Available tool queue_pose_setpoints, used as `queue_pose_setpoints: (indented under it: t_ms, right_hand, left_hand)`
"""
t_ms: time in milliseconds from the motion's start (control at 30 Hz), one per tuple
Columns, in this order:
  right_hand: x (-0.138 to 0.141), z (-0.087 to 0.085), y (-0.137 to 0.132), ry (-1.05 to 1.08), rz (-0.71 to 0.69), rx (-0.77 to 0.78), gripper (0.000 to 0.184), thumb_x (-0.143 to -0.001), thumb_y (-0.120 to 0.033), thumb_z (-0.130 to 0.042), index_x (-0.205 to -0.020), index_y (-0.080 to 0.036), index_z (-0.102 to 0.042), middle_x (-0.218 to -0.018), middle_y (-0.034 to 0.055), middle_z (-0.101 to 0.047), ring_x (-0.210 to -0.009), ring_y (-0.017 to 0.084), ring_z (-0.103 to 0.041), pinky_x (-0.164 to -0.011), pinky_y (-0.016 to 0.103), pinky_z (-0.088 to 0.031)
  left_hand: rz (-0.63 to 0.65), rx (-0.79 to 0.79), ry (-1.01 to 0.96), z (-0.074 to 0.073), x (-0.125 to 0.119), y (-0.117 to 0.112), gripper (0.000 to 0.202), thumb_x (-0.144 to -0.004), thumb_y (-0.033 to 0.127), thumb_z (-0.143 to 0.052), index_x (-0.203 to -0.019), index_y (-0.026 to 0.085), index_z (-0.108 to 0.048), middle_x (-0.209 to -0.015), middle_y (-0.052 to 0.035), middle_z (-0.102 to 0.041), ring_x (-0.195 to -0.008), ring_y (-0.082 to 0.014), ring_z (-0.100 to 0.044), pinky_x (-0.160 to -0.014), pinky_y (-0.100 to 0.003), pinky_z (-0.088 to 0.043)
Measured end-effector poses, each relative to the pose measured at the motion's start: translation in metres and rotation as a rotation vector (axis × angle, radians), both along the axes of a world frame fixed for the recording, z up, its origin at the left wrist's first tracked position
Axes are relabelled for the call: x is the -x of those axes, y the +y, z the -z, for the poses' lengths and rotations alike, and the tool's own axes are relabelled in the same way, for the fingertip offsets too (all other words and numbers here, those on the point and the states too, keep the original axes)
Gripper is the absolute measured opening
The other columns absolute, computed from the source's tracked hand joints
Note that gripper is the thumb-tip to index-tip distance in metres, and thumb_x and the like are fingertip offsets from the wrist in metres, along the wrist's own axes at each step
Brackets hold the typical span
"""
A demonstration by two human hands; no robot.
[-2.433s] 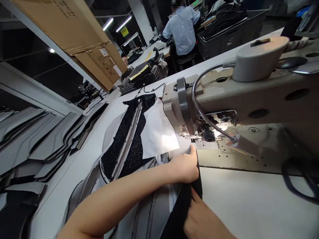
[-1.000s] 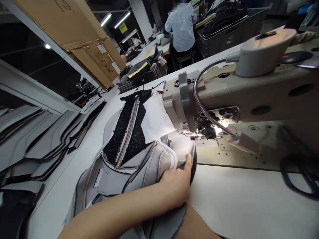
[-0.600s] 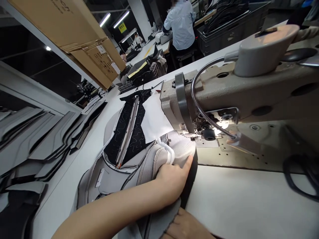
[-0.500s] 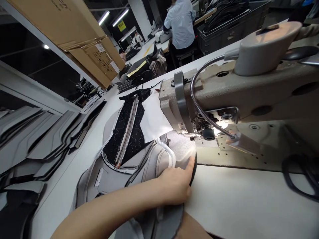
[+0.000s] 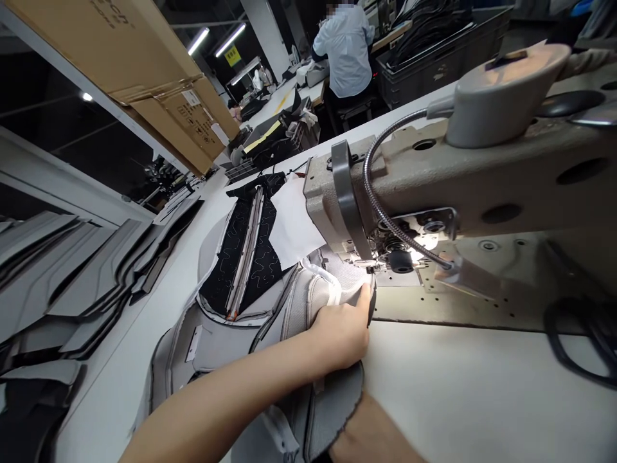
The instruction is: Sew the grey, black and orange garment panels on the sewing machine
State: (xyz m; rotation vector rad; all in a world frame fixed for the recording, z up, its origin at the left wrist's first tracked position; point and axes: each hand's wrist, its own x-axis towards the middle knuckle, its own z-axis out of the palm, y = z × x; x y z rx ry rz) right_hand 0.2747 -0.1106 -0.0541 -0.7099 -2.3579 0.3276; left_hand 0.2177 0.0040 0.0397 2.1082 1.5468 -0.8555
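Observation:
My left hand (image 5: 343, 334) lies on a grey seat-cover fabric piece (image 5: 226, 347), fingers pressed together, holding its folded edge just in front of the needle (image 5: 370, 269) of the sewing machine (image 5: 482, 173). A black quilted panel (image 5: 245, 257) and a white sheet (image 5: 292, 225) lie behind it on the same piece. Of my right arm only the wrist (image 5: 371, 437) shows at the bottom edge; the hand is tucked under the fabric, fingers hidden.
Stacks of grey cut panels (image 5: 72, 276) lie at the left. Cardboard boxes (image 5: 144, 71) sit on a shelf above. The machine's gooseneck lamp (image 5: 463, 273) lights the needle plate. A person in a light blue shirt (image 5: 344, 48) works at a far table beside black crates (image 5: 443, 58).
My left hand has slid the grey fabric's edge forward, closer to the needle. My right hand, seen beside the fabric earlier, has gone under it.

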Motion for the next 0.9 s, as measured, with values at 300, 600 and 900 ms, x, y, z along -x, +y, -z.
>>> queue_pose_setpoints:
  t_ms: [300,600,900]
  right_hand:
    - [-0.006,0.0,0.002,-0.079,0.008,-0.001,0.03,-0.091,-0.036,-0.053,-0.117,-0.019,-0.055,-0.119,0.0086,-0.055,-0.099,0.02,-0.057,-0.083,0.041,-0.05]
    - [-0.024,0.001,0.023,-0.034,-0.004,-0.086,0.015,-0.086,-0.03,-0.056,-0.091,-0.023,-0.068,-0.08,0.003,-0.067,-0.097,0.026,-0.056,-0.104,0.051,-0.029]
    - [-0.05,0.0,0.038,-0.088,-0.019,-0.141,0.009,-0.076,-0.023,-0.06,-0.082,-0.017,-0.065,-0.084,0.0067,-0.065,-0.089,0.028,-0.056,-0.102,0.05,-0.03]
  left_hand:
    - [0.037,-0.003,-0.022,0.0,-0.001,0.0,0.079,-0.079,0.021,-0.038,-0.148,0.014,-0.002,-0.095,-0.0136,-0.068,-0.083,-0.0312,-0.065,-0.066,-0.037,-0.049]
    - [0.035,-0.04,-0.045,-0.005,-0.004,0.005,0.083,-0.076,0.022,-0.042,-0.148,0.011,-0.004,-0.094,-0.0141,-0.069,-0.084,-0.0321,-0.065,-0.066,-0.038,-0.05]
    - [0.101,-0.156,0.062,0.005,-0.009,0.01,0.078,-0.077,0.015,-0.043,-0.148,0.009,-0.009,-0.085,-0.0139,-0.069,-0.078,-0.0292,-0.067,-0.064,-0.034,-0.05]
